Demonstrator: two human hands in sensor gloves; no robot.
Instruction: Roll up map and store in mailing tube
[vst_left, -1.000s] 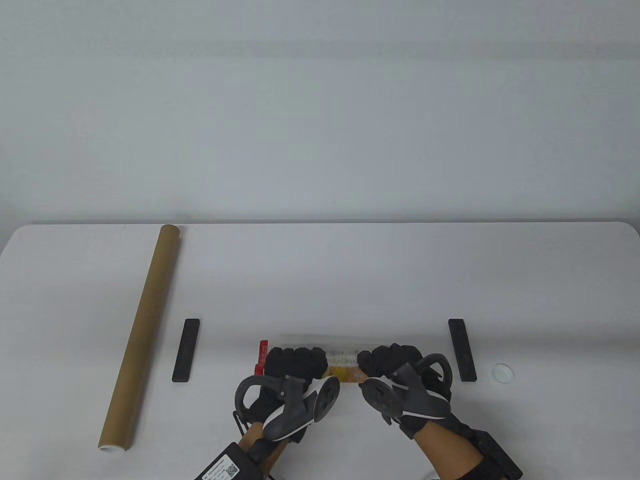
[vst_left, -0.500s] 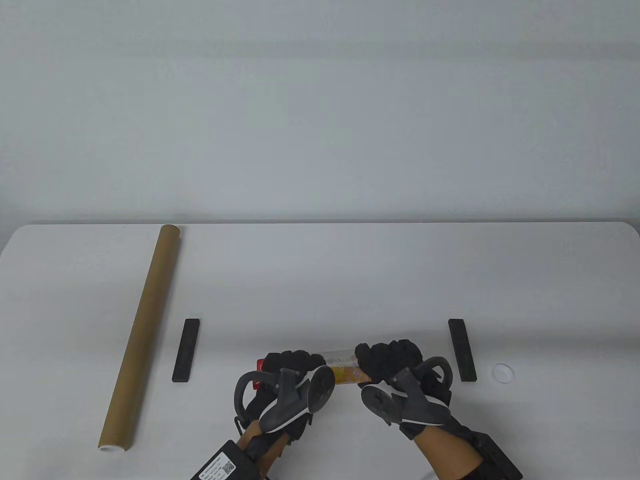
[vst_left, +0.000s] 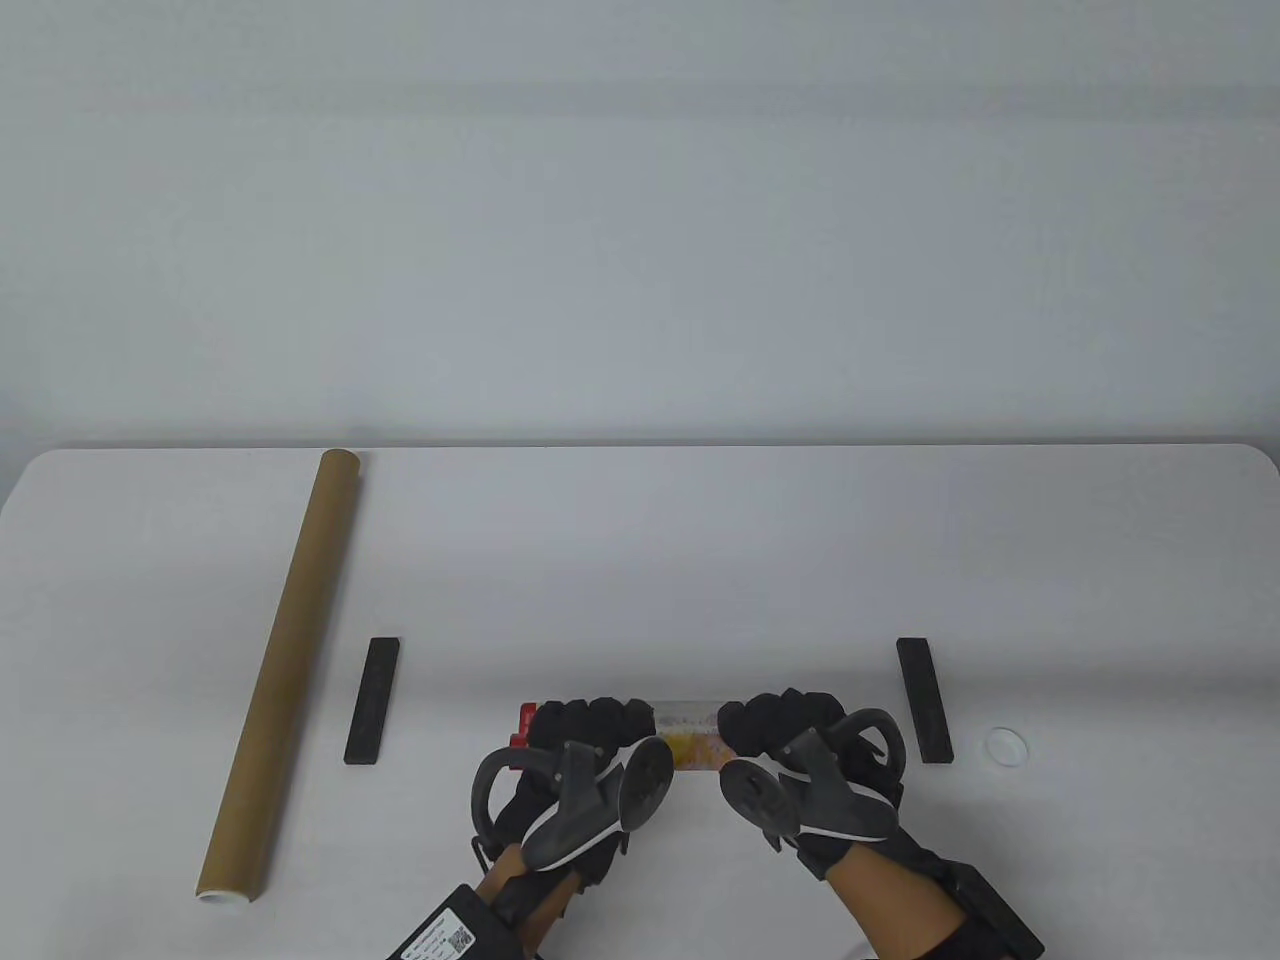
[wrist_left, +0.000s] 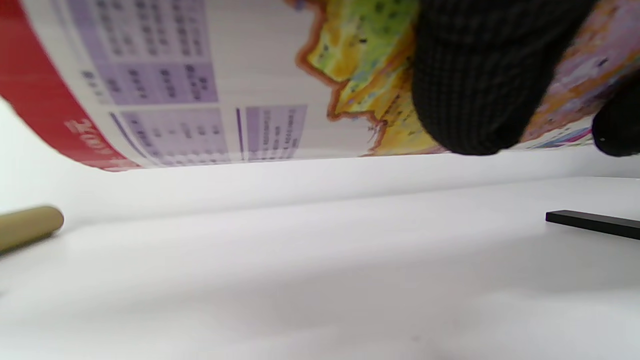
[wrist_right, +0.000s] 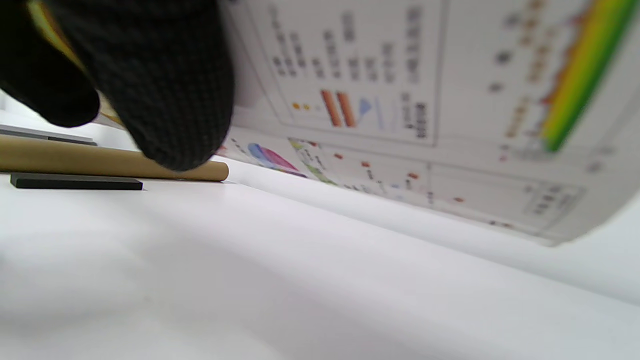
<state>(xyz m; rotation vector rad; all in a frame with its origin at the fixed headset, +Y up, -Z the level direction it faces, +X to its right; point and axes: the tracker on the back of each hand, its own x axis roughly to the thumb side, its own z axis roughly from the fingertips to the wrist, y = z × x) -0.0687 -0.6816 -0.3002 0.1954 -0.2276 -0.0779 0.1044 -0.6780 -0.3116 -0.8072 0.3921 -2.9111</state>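
Note:
The map (vst_left: 686, 738) is rolled into a short roll lying left to right near the table's front edge, its red end (vst_left: 525, 722) sticking out on the left. My left hand (vst_left: 588, 724) grips the roll's left part and my right hand (vst_left: 778, 720) grips its right part, fingers curled over the top. In the left wrist view the printed map (wrist_left: 260, 75) curves overhead under a gloved finger (wrist_left: 480, 85). The right wrist view shows the map (wrist_right: 400, 100) beside a finger (wrist_right: 160, 85). The brown mailing tube (vst_left: 283, 672) lies at the far left, apart from both hands.
Two black bars lie flat on the white table (vst_left: 640, 560), one at the left (vst_left: 372, 701) and one at the right (vst_left: 925, 700). A small white cap (vst_left: 1005, 743) sits right of the right bar. The tube's near end (vst_left: 225, 893) shows a white rim.
Both hands turned on the roll, tipping toward me and then back over its top. The visible strip of map between them has narrowed. Tube, bars and cap stayed put.

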